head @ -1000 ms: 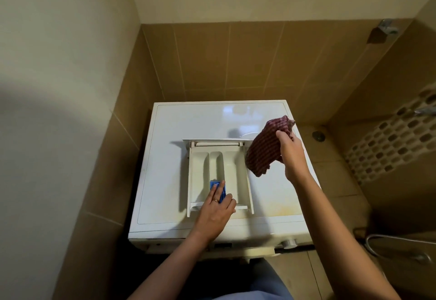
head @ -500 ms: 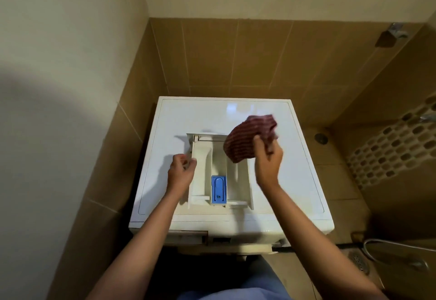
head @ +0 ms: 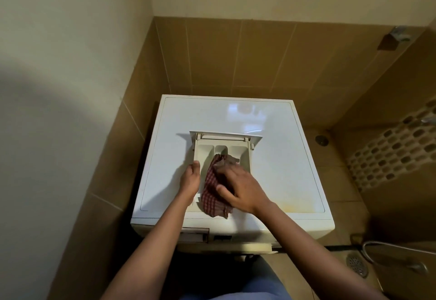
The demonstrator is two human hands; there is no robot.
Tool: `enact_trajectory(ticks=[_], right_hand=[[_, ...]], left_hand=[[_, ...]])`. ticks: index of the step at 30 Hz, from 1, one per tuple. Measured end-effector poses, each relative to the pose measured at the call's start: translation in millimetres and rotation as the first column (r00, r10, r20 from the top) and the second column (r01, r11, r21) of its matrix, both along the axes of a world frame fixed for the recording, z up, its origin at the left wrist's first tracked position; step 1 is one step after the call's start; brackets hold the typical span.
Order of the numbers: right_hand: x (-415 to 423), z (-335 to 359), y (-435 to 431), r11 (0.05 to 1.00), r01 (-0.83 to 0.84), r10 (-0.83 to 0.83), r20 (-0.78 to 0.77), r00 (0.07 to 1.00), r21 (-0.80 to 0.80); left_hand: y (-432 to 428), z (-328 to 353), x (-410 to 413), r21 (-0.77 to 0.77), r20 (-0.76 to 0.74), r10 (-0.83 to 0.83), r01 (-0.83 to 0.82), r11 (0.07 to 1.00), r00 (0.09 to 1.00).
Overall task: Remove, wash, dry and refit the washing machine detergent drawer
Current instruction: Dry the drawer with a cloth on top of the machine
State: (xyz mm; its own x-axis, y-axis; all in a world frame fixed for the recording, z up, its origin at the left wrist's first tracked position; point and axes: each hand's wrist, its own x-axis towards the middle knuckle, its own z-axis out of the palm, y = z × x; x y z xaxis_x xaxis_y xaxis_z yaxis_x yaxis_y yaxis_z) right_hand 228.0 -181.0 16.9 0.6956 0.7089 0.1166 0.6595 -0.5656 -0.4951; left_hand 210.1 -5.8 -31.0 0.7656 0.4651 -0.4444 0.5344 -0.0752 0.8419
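On top of the white washing machine, lying flat with compartments up: detergent drawer. Gripped at its left wall by the left hand, fingers curled over the rim. Pressed down into the compartments by the right hand, fingers spread and fairly flat: red checked cloth, trailing over the drawer's near end.

1. The washing machine top lies bare to the right of the detergent drawer and behind it — free passage there.
2. The left hand grips the drawer's left wall; the tiled side wall stands near — a narrow gap.
3. The right hand, pressed on the cloth, covers the drawer's middle and near end.
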Motion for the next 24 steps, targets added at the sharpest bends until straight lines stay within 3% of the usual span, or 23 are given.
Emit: enact_trajectory(ticks=[2,5,12,17,24], right_hand=[[1.9,-0.9,17.6,0.987,0.056,-0.049,0.047,0.998,-0.149],[-16.6,-20.6,33.2,0.896,0.080,-0.043,0.093,0.995,-0.438],[-46.9,-33.5,42.4,0.857,0.175,-0.127,0.131,0.983,-0.484],[-59.0,-30.2,31.1,0.857,0.143,-0.047,0.200,0.979,-0.495],[-62.0,-14.2,12.3,0.870,0.043,0.038,0.153,0.988,-0.491]], left_hand=[[-0.2,-1.9,0.5,0.021,0.017,0.016,-0.016,1.000,1.000],[-0.8,-2.4,2.3,0.063,0.010,0.040,-0.040,0.997,0.999],[-3.9,-1.9,3.8,0.123,0.042,0.083,-0.088,0.989,0.996],[-5.6,2.0,3.2,0.131,0.042,0.094,-0.099,0.987,0.995],[-6.6,5.1,3.5,0.116,0.015,0.106,-0.107,0.987,0.994]])
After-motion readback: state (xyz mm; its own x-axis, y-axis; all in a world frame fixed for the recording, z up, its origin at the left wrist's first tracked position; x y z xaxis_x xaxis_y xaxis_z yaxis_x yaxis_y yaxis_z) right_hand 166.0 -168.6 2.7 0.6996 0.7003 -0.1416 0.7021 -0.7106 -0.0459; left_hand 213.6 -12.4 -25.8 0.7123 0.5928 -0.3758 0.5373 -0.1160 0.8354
